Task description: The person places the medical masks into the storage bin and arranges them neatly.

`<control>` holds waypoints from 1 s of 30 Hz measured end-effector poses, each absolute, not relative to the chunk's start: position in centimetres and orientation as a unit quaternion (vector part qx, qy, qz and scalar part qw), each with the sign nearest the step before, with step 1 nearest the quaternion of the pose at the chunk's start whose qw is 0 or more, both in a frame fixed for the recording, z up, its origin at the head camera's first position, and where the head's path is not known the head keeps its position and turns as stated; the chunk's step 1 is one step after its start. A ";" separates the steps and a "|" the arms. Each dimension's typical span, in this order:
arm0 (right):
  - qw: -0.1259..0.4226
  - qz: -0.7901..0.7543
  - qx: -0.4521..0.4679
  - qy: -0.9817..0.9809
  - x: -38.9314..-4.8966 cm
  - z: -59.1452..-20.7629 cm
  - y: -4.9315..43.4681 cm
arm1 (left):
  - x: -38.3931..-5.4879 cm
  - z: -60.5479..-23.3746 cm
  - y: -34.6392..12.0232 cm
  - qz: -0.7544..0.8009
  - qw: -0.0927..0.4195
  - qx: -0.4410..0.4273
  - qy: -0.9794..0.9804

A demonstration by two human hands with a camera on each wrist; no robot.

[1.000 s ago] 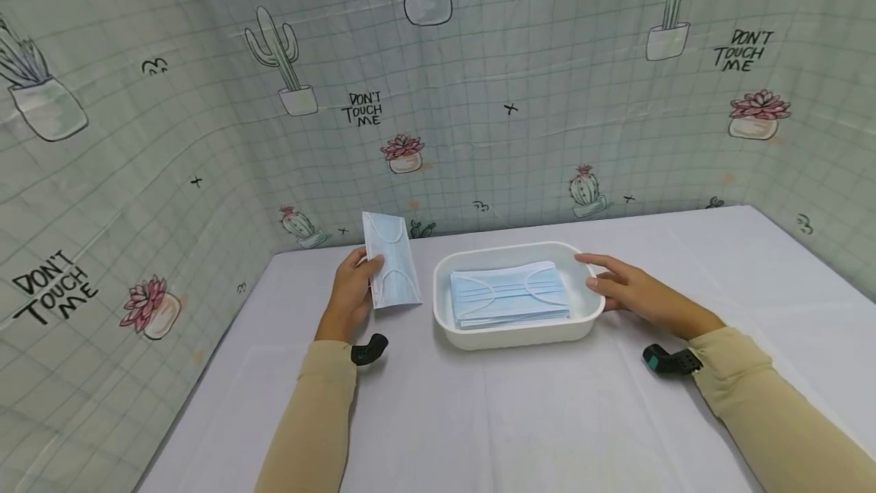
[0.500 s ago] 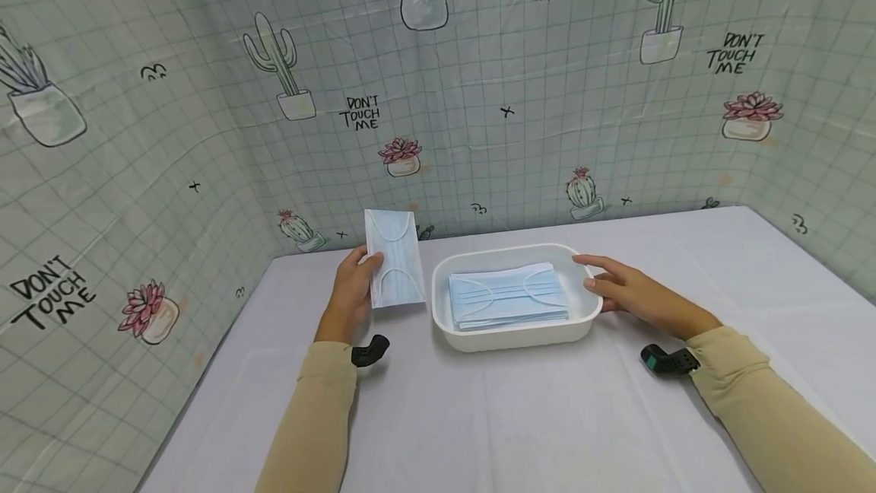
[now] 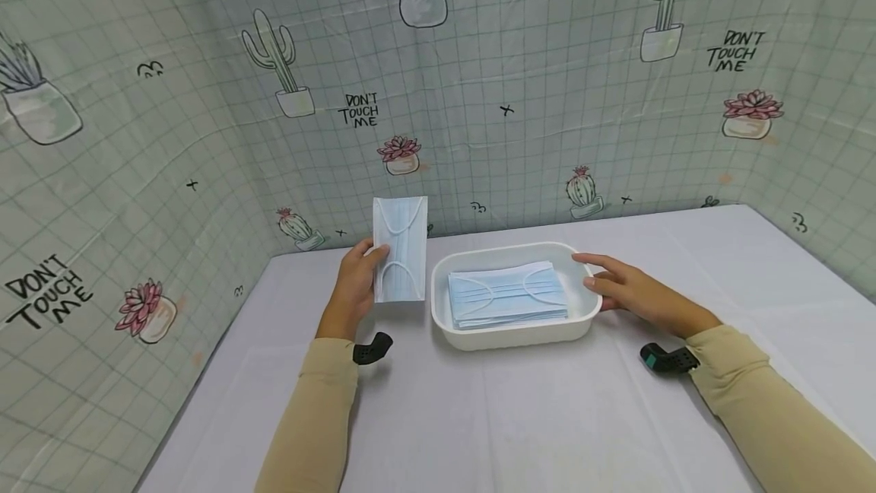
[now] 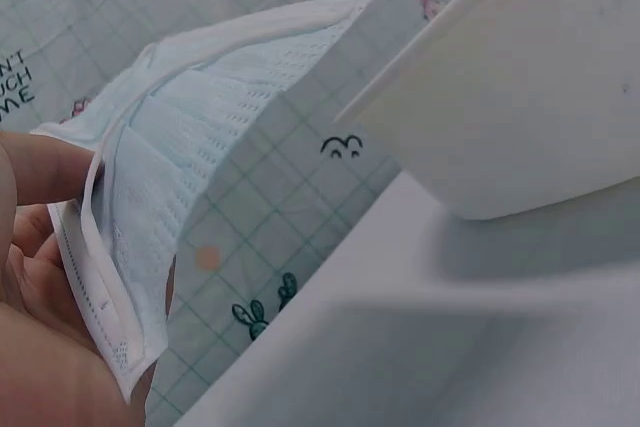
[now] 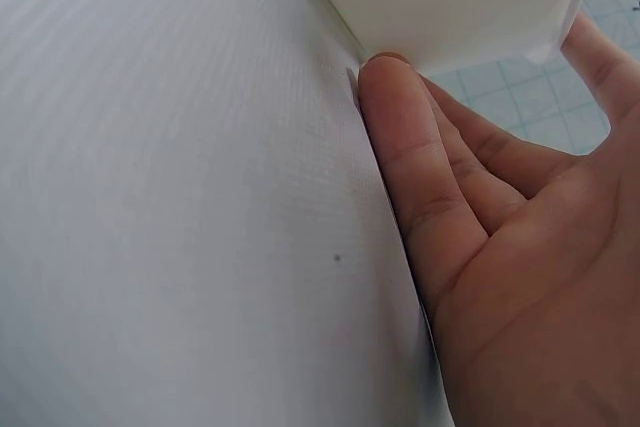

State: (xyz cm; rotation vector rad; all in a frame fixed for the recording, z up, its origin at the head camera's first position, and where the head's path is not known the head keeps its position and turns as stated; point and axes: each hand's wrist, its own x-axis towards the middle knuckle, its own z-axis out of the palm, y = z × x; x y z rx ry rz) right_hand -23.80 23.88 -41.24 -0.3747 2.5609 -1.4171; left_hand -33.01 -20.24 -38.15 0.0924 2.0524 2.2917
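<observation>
My left hand (image 3: 356,280) pinches a light blue disposable face mask (image 3: 404,242) by its left edge, thumb on the near side. The mask stands upright above the table, its white ear loops facing me. In the left wrist view the mask (image 4: 190,137) bends outward from the fingers, beside the tray wall (image 4: 520,97). A white oval-cornered plastic tray (image 3: 513,337) holds a stack of similar masks (image 3: 506,295). At its right end my right hand (image 3: 633,294) grips the rim. Low down in the right wrist view, fingertips (image 5: 390,82) touch the tray's outer wall (image 5: 460,7).
A white cloth covers the table (image 3: 493,417). Behind and to the left hangs a grid-patterned curtain (image 3: 465,59) printed with cacti. Black wrist devices (image 3: 669,360) sit on both wrists, by the beige sleeves.
My left hand has lifted the mask slightly, shifted it right and turned it to face me more squarely. My right hand and the tray stay where they were.
</observation>
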 end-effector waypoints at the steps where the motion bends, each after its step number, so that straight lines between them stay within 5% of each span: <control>1: 0.095 -0.479 -0.127 0.863 -23.8 -41.2 23.9 | -32.9 -38.0 -20.1 0.747 0.032 0.035 0.664; 30: 0.115 -0.486 -0.124 0.857 -23.7 -41.0 23.9 | -32.5 -37.4 -17.4 0.721 0.130 0.108 0.672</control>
